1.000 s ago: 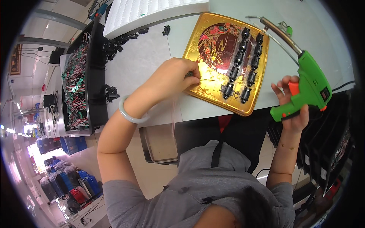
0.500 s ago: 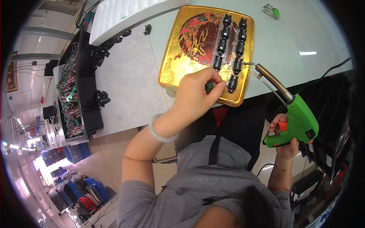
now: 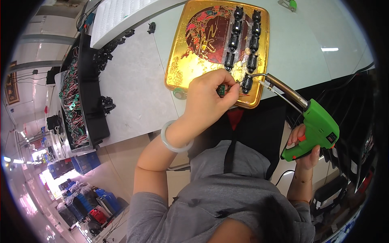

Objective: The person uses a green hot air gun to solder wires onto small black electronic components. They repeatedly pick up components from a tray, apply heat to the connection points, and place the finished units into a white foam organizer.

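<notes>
My left hand [image 3: 211, 92] is closed in a pinch over the near edge of a gold tin lid [image 3: 177, 69]. Between its fingers is a small green circuit board [image 3: 221, 90] with thin wires. Just right of the fingertips lies a black component [image 3: 246, 84], the nearest of several set in two rows on the lid. Its lead is partly hidden by my thumb. My right hand [image 3: 304, 148] grips the handle of a green soldering gun [image 3: 321, 124]. The gun's bent tip reaches the upper end of that nearest component; whether it touches cannot be made out.
At the left stands a black bin [image 3: 95, 93] full of wired green boards. Loose black components [image 3: 106, 104] lie beside it, with a white foam tray [image 3: 125, 20] behind. A green tape roll [image 3: 179, 94] sits at the lid's near left corner. A green-and-metal holder [image 3: 288, 5] is at the far right.
The soldering gun's tip has moved nearer and left, from beside the second-nearest component in the right row to the nearest one. My left hand keeps its pinch. The view has shifted slightly.
</notes>
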A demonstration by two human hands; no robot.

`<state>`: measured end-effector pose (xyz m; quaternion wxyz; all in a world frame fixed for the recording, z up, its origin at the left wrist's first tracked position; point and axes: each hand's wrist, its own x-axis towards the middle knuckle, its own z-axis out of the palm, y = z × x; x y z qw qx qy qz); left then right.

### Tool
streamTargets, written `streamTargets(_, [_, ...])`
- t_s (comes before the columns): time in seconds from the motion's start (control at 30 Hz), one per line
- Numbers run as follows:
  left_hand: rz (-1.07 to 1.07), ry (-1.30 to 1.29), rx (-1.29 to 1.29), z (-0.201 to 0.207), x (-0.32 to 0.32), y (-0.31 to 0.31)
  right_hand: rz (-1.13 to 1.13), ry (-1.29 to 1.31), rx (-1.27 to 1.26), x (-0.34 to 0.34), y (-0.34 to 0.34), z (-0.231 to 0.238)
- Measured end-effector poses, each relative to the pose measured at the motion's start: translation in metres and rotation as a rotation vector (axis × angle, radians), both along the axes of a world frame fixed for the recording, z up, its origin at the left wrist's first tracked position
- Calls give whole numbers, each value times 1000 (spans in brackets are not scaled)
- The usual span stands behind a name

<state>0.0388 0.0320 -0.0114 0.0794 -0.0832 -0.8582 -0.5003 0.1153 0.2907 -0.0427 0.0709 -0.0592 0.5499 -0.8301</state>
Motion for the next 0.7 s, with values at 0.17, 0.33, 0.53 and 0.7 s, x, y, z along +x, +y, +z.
streamTargets(0.17, [-22, -50, -58, 1, 1, -4, -24, -33, -40, 0, 0, -1])
streamTargets(0.33, [-19, -63, -59, 2, 2, -4, -27, -14, -52, -1, 0, -3])
streamTargets(0.53, [-18, -59, -84, 1, 2, -4, -27, -15, -26, -1, -1, -4])
streamTargets(0.7, [-18, -60, -76, 1, 2, -4, -10, -21, -23, 0, 1, -9])
